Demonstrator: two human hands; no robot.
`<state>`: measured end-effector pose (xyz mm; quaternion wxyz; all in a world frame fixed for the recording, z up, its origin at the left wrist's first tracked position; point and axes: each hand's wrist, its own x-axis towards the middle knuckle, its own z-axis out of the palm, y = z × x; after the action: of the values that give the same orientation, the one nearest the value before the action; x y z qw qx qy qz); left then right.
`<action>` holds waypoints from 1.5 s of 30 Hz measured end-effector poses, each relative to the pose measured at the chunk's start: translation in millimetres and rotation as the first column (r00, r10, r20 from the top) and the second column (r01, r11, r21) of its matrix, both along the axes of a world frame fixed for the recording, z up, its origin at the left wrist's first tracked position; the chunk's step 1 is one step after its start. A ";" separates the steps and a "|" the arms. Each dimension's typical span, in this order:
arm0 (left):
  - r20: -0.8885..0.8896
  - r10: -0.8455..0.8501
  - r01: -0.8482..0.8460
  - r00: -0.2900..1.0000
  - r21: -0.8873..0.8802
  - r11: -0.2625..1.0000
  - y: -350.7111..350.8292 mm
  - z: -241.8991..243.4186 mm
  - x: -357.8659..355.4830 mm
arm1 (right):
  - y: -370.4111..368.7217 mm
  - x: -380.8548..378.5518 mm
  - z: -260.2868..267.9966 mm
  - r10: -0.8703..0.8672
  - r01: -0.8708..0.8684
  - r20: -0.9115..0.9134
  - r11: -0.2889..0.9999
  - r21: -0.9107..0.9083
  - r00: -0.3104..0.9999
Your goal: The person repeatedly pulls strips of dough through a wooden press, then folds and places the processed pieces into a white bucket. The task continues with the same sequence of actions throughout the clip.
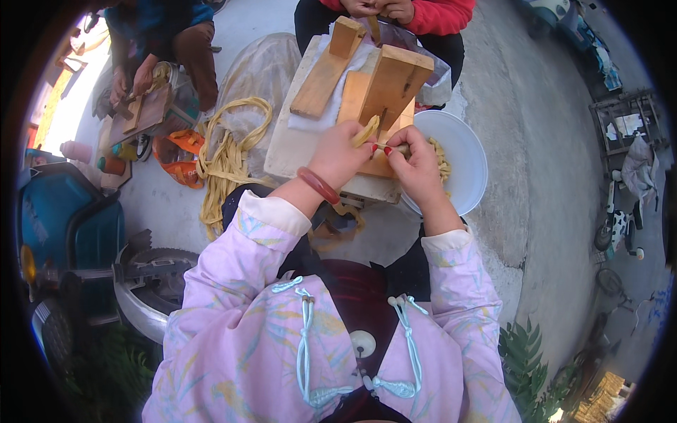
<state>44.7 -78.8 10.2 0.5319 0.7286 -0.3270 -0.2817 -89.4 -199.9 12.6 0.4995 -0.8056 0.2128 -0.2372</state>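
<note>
My left hand (344, 150) is closed on a pale yellow folded strip (367, 132), whose looped end sticks up above the fingers. Close beside it, my right hand (419, 161) pinches a small piece at the strip's end between thumb and forefinger; the piece is mostly hidden. Both hands are over a wooden stand (395, 79) with an upright board and a thin dark upright part. A second wooden stand (322, 84) lies on white cloth at the left of the pale block (288, 143). Small yellow pieces (440, 158) lie in a white bucket (468, 153) by my right hand.
Long yellow strips (227, 164) hang over a plastic-covered heap (264, 69) at left. Across the block sits a person in red sleeves (441, 16); another person's hands (142, 76) work at a wooden board (151, 113). An orange bag (180, 164) and a motorcycle wheel (164, 275) are at left.
</note>
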 end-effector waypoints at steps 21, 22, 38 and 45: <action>0.448 0.024 -0.010 0.894 -0.034 0.999 37.8 -16.9 6.5 | -20.8 -40.9 -15.1 -0.109 0.070 -0.067 0.900 -0.431 0.992; 0.455 0.016 -0.007 0.890 -0.020 1.000 46.2 -18.7 7.2 | -28.4 -52.0 -18.7 -0.181 0.172 0.016 0.894 -0.413 0.983; 0.335 -0.531 0.353 0.778 0.467 0.811 135.0 -40.8 -57.5 | 0.7 -122.1 -75.5 -0.453 0.278 -0.259 0.814 -0.511 0.853; 0.205 -0.477 0.342 0.855 0.468 0.815 151.7 -55.4 -60.1 | 7.4 -126.9 -85.1 -0.367 0.117 -0.311 0.790 -0.602 0.877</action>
<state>-15.4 73.0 -45.2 0.2317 0.7706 -0.4904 -0.3346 -216.3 -192.5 -72.5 0.1460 -0.9130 0.3370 -0.1777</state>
